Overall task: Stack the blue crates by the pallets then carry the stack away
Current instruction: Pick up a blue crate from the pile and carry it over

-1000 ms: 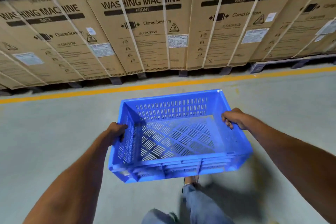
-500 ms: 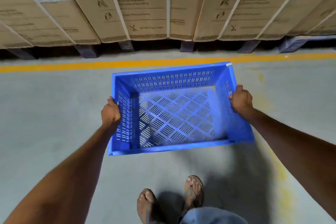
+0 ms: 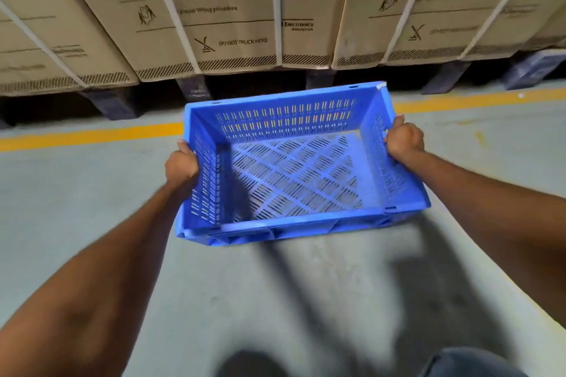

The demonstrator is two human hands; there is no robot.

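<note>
An empty blue slotted crate (image 3: 291,174) hangs in front of me above the grey floor, held by both short sides. My left hand (image 3: 181,165) grips its left rim and my right hand (image 3: 403,138) grips its right rim. The crate's far edge is close to the yellow floor line (image 3: 92,135) and the dark pallets (image 3: 196,90) under the cardboard boxes. No other crate is in view.
A row of tall strapped cardboard boxes (image 3: 226,9) on pallets fills the back. Grey concrete floor (image 3: 76,208) spreads left and right. My knee in jeans (image 3: 468,363) and a dark blurred foot (image 3: 248,364) show at the bottom edge.
I have moved closer to the boxes and pallets, with the crate carried forward; its far edge now reaches over the yellow line. Both hands keep their grip.
</note>
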